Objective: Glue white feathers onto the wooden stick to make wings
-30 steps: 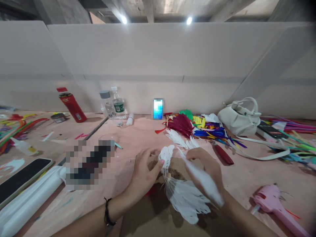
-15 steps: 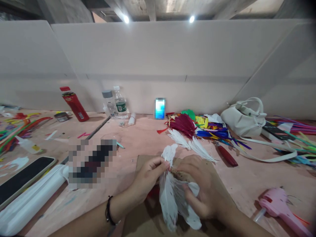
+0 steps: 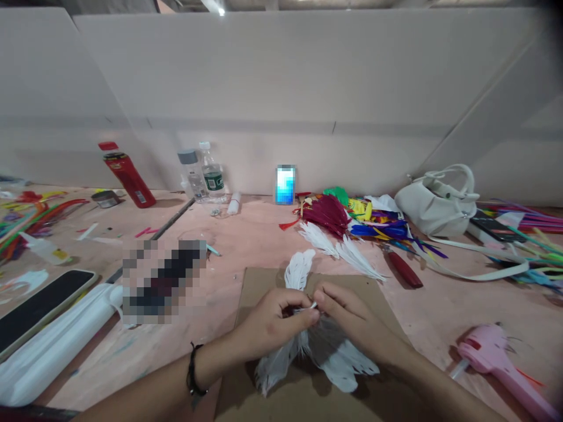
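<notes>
Both hands meet above a brown cardboard sheet (image 3: 259, 287). My left hand (image 3: 277, 319), with a dark bracelet on the wrist, is closed on a bundle of white feathers (image 3: 343, 357). My right hand (image 3: 347, 310) pinches at the same spot, its fingertips on a small white tip at the bundle's middle. One white feather (image 3: 299, 269) points up behind the fingers, while others fan out below over the cardboard. The fingers hide the place where the feathers come together.
A pink glue gun (image 3: 488, 351) lies right, a red-handled tool (image 3: 404, 269) beyond the cardboard. Colored feathers (image 3: 325, 214) and a white bag (image 3: 435, 202) stand behind. Phone (image 3: 44, 308), white roll (image 3: 57, 346) and red bottle (image 3: 127, 179) are left.
My right hand has shifted from lying over the feathers to pinching beside my left fingertips. The lower feathers are spread wider, and the view has tilted down slightly.
</notes>
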{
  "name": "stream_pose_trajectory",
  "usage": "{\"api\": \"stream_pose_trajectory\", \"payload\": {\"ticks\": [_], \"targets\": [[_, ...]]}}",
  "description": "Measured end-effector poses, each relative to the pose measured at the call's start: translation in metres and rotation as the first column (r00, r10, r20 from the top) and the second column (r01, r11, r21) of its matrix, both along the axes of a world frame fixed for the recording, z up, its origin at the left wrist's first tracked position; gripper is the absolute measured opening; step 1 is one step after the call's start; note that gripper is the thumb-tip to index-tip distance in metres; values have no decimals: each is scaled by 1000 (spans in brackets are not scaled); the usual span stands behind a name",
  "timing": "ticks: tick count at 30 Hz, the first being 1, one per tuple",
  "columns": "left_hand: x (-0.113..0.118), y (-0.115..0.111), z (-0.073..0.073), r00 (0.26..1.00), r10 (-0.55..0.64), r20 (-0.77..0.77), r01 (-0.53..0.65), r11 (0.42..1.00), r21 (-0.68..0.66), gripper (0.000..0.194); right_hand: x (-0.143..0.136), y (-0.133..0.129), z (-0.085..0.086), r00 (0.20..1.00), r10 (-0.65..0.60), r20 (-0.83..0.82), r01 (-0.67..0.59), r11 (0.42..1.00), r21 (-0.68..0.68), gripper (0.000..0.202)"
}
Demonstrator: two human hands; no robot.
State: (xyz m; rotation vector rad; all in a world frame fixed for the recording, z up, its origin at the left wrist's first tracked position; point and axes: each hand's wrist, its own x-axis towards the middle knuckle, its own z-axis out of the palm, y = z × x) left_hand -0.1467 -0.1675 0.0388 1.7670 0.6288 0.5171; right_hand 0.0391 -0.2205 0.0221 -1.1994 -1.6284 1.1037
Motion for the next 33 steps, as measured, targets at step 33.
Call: {"api": "stream_pose_trajectory", "payload": {"ticks": [33], "targets": [[-8, 1, -5, 982, 190, 19, -171, 827, 535, 27, 6, 4, 10, 978, -57, 201, 56, 998, 15, 30]]}}
